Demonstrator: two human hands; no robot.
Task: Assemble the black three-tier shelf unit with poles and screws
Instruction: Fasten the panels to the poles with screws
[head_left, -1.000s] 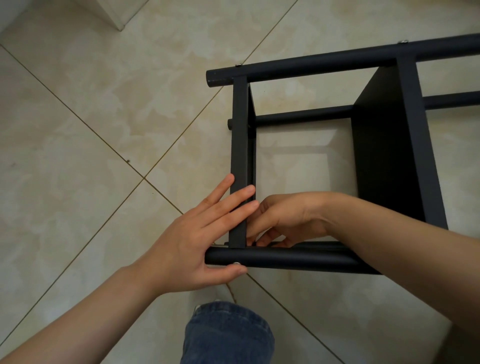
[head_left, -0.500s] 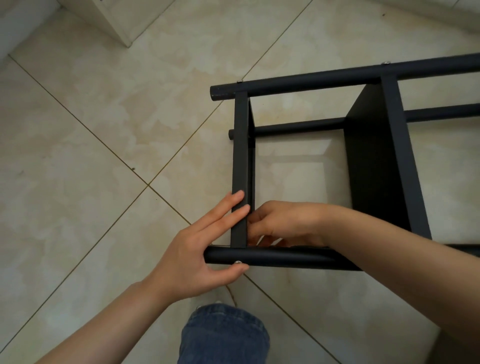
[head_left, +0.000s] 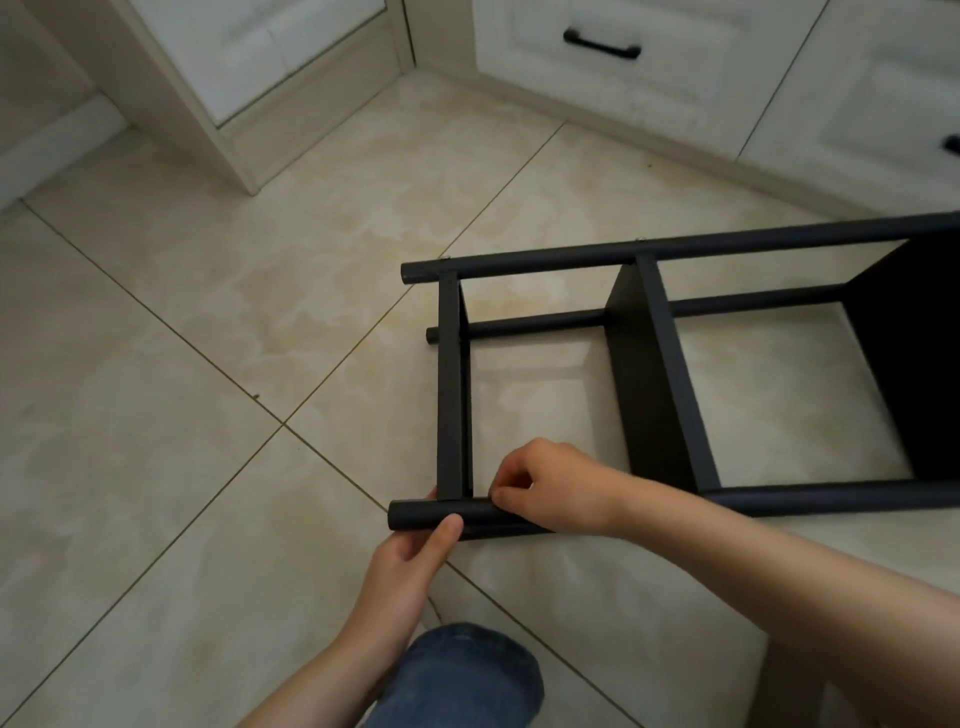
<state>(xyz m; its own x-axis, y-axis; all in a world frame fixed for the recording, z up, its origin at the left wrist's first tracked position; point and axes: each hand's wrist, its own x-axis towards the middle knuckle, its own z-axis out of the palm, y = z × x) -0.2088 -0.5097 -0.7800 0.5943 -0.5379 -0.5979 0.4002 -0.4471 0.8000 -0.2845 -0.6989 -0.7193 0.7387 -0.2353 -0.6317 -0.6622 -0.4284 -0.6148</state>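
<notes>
Shelf unit (head_left: 670, 374), black, lies on its side on the tiled floor (head_left: 182, 364), just ahead of both hands. Its tiers stand on edge between the poles. The far pole (head_left: 675, 252), well beyond the hands, already shows screw heads (head_left: 640, 239).

The near pole (head_left: 831, 499) runs rightward from the left hand and passes under the right wrist. The left hand (head_left: 410, 561) wraps the pole's free end, thumb over the top and a fingertip showing on the far side. This grip likely stops the round pole rolling and keeps it lined up with the end tier (head_left: 449, 389), which meets the pole just beyond the thumb.

The right hand (head_left: 550, 488) sits at that joint, just right of the left thumb. Its fingers are curled, tips pinched together on the pole's top. Whether they hold a screw or only press, cannot tell. Judgement: this corner is being fastened.

A knee (head_left: 457, 675) in jeans is below the left wrist. White cabinets (head_left: 675, 104) stand far beyond both hands.
</notes>
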